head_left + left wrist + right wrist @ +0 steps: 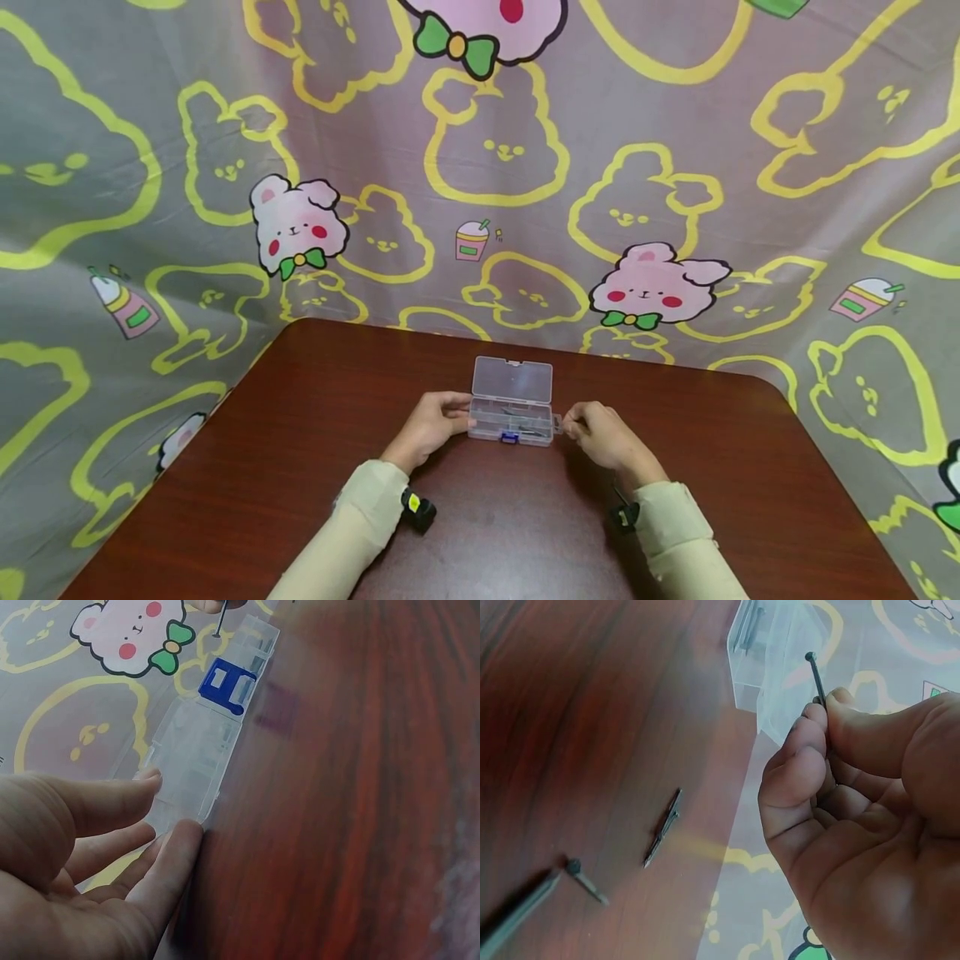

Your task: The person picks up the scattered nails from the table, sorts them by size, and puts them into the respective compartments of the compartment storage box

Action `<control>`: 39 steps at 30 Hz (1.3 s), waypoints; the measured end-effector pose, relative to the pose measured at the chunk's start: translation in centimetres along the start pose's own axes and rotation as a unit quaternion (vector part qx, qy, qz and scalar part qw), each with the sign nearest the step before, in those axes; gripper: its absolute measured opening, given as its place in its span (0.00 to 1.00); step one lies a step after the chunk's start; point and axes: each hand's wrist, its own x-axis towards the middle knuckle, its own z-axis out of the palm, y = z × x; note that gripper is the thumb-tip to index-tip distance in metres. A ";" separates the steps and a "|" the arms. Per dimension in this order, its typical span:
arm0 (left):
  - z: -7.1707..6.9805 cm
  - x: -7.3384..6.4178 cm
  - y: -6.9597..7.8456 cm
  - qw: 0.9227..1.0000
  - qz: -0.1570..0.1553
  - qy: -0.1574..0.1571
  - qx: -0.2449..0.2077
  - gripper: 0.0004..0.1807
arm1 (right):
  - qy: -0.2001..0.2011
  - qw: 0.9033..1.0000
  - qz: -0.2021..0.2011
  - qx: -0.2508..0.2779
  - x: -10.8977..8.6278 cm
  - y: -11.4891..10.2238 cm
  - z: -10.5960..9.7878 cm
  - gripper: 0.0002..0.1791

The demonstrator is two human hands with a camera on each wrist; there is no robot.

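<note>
A clear plastic box [487, 433] with a blue latch [509, 437] stands on the table, its lid [513, 379] raised at the back. My left hand [435, 423] holds the box's left end, thumb at the rim and fingers along the side. Beyond the box's right end, my right hand [603, 433] pinches a thin metal pin with a small round head [815, 675] between thumb and fingertips. The head sticks out past the fingers; the other end is hidden in the hand. Several thin metal pieces [531, 431] lie inside the box.
In the right wrist view, small metal pins [662, 827] lie on the brown table [607, 735], with another round-headed pin [586, 882] and a thicker tapered rod [517, 915] nearby. A printed curtain [390, 167] hangs along the table's back and sides.
</note>
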 end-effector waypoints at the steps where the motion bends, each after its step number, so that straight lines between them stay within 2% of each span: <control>1: 0.0 0.0 0.0 1.000 -0.001 0.001 -0.001 0.24 | 0.000 1.000 -0.001 0.001 0.0 0.0 0.1 0.10; 12: 0.1 0.0 -0.1 1.000 0.000 0.002 0.003 0.24 | 0.007 1.000 0.000 0.008 0.8 -0.6 0.8 0.13; 26: -0.1 0.1 -0.1 1.000 -0.001 0.000 0.002 0.24 | 0.004 0.999 0.025 0.049 1.4 -0.6 1.6 0.10; 39: 0.1 -0.1 0.0 1.000 -0.005 0.003 0.003 0.24 | 0.012 0.999 0.011 0.035 2.0 -0.7 2.5 0.13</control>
